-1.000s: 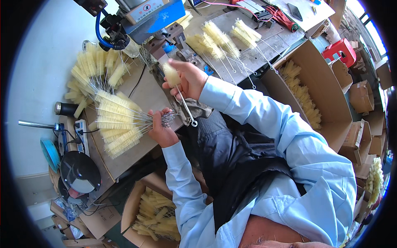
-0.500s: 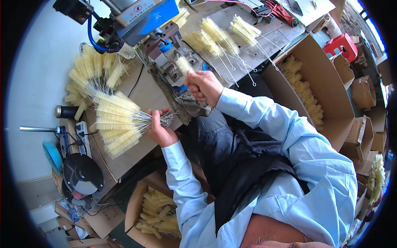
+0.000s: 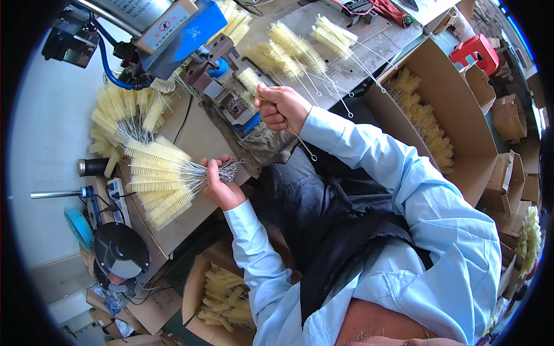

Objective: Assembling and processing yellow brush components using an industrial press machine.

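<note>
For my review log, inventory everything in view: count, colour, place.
Brush bunch: one, pale yellow, centre left
Single brush: one, pale yellow, centre
Brush heap: one, pale yellow, left
Loose brushes: several, pale yellow, upper middle
Machine: one, blue and grey, upper left
Brush-filled boxes: two, brown, right and lower middle
Plastic object: one, red, upper right
Round device: one, black, lower left
Table: one, grey-brown, left
Left hand: one, blue-sleeved, gripping bunch
Right hand: one, blue-sleeved, gripping single brush

The right hand (image 3: 285, 109), fingers spread a second ago, now curls around the brush (image 3: 249, 79), whose bristles have moved up to the fixture (image 3: 232, 107). The brush's ring (image 3: 313, 157), unseen half a second ago, shows again below the hand.
</note>
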Tool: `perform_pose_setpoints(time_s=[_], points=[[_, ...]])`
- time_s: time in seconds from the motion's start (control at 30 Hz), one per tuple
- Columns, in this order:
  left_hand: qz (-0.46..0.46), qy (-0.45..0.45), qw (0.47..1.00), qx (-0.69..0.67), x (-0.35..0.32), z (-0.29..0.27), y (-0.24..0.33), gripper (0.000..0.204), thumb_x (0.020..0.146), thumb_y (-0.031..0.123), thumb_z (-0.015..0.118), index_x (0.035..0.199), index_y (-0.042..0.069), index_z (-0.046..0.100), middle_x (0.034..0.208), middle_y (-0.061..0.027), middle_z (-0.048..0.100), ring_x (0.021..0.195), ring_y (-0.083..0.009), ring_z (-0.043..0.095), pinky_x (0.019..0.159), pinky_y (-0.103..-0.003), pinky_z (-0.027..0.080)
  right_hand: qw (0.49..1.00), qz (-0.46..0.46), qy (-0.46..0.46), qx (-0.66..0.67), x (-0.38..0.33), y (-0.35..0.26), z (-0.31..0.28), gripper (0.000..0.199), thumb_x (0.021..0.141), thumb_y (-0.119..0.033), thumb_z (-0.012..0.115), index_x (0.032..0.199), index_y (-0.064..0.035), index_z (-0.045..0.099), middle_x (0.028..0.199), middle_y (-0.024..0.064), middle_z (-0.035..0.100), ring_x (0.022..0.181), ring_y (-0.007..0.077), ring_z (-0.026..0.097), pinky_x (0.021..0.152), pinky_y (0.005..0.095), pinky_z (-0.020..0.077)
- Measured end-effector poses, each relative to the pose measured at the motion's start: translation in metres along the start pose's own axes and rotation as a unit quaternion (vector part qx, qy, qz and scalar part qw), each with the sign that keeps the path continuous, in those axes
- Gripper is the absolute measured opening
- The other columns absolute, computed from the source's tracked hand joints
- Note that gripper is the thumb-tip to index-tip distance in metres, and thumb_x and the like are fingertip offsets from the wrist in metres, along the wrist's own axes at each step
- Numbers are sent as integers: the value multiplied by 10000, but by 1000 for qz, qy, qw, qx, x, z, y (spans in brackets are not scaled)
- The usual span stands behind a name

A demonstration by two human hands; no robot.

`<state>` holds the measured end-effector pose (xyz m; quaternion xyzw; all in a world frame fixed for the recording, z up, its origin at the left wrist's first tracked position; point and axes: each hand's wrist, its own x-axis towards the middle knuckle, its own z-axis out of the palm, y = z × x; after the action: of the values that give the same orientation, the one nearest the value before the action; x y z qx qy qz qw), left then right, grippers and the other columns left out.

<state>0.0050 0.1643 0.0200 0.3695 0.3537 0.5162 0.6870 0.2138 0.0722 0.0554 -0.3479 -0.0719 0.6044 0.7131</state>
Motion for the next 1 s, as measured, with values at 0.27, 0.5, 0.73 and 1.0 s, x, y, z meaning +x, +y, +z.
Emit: perform_pose_setpoints(time_s=[0.27,0.5,0.73,1.0], points=[[10,-19,1000,1,1,-2,-3,379,868,76,637,1181,-63,474,869,-122,581,781,-272,646,741,-410,558,1000,25,0,2,8,-15,5,352,1051,-377,413,879,-77,481,583,-64,300,435,55,260,382,237,222],[6,-24,1000,-10,0,-5,-3,366,869,76,637,1170,-62,482,875,-131,582,781,-271,645,749,-403,556,999,38,11,-3,4,-14,5,328,1055,-376,418,898,-92,469,598,-73,287,445,42,250,368,221,215],[1,-34,999,-17,2,-7,-4,396,871,77,642,1198,-69,473,860,-121,583,788,-278,651,772,-412,550,998,49,11,-24,6,-19,0,317,1054,-371,424,904,-94,461,599,-73,295,445,39,258,369,219,224],[20,-45,998,-32,4,-14,-6,392,874,70,640,1197,-74,472,853,-112,587,786,-273,655,749,-394,550,975,-59,101,-190,-21,-21,-3,421,1022,-383,500,879,6,578,581,-13,422,417,77,333,366,255,269]])
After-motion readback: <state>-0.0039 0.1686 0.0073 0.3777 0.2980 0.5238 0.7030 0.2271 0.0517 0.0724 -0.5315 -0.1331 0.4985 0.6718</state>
